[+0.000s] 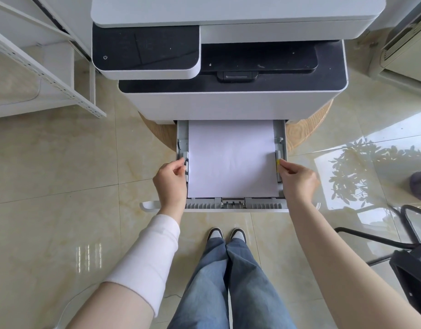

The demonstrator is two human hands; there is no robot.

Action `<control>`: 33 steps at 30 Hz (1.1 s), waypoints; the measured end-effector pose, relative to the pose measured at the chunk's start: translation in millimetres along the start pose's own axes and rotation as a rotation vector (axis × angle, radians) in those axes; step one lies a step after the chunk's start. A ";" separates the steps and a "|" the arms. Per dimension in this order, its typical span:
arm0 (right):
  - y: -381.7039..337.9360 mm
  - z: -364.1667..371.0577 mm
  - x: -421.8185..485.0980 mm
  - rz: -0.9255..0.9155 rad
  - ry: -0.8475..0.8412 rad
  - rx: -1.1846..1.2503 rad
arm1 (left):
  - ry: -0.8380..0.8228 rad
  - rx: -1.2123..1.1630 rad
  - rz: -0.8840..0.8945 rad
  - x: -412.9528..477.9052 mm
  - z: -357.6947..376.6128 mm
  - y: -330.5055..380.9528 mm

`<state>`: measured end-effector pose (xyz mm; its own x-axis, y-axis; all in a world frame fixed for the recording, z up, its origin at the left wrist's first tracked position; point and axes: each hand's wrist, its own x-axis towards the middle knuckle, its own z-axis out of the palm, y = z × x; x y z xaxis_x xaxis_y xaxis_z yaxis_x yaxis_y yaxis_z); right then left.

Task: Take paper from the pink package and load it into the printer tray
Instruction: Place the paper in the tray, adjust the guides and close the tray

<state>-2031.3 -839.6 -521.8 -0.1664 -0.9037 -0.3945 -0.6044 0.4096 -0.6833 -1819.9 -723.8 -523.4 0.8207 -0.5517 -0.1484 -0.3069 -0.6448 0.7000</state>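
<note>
I see paper [232,160] flat in open tray [233,206]; L hand [170,178] pinches left guide [185,162], R hand [298,179] pinches right guide [278,162].

White paper stack [232,160] in the grey plastic tray [228,205], grey left guide [185,155], yellow-tipped right guide [278,156]; white-and-black boxy printer [228,105] above; cream marbled floor tiles [62,162] below.
</note>
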 end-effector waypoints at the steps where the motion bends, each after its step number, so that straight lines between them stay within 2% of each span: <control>1: 1.0 -0.3 -0.2 -0.009 0.002 -0.013 | -0.005 0.001 0.000 0.0 -1.0 0.3; 5: 0.8 -6.8 -4.0 -0.112 -0.090 -0.102 | -0.087 0.003 0.012 -2.3 -5.0 0.9; 7: 5.1 -10.7 -9.0 -0.279 -0.116 -0.195 | -0.143 0.013 0.042 -7.7 -7.8 -0.7; 10: 23.2 -16.6 -21.6 -0.534 -0.090 -0.298 | -0.217 0.062 0.183 -25.8 -14.5 -10.9; 14: 58.9 -27.5 -41.0 -0.686 -0.035 -0.381 | -0.159 0.166 0.456 -46.6 -30.6 -40.6; 17: 80.4 -33.5 -50.0 -0.699 -0.011 -0.420 | -0.143 0.296 0.514 -54.3 -42.6 -62.4; 22: 95.9 -34.7 -43.0 -0.652 0.047 -0.432 | -0.082 0.357 0.431 -57.1 -42.3 -80.6; 25: 99.5 -30.3 -36.0 -0.631 0.032 -0.371 | -0.038 0.321 0.393 -57.9 -34.6 -87.2; 29: 100.1 -25.9 -37.0 -0.554 0.015 -0.194 | 0.025 0.340 0.458 -58.8 -25.8 -94.0; 33: 97.9 -27.0 -38.3 -0.552 0.062 -0.114 | 0.113 0.320 0.507 -59.1 -26.4 -93.7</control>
<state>-2105.1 -768.2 -557.0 0.1543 -0.9871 0.0415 -0.6947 -0.1383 -0.7059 -1826.9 -616.9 -561.8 0.5753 -0.7832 0.2360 -0.7879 -0.4531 0.4169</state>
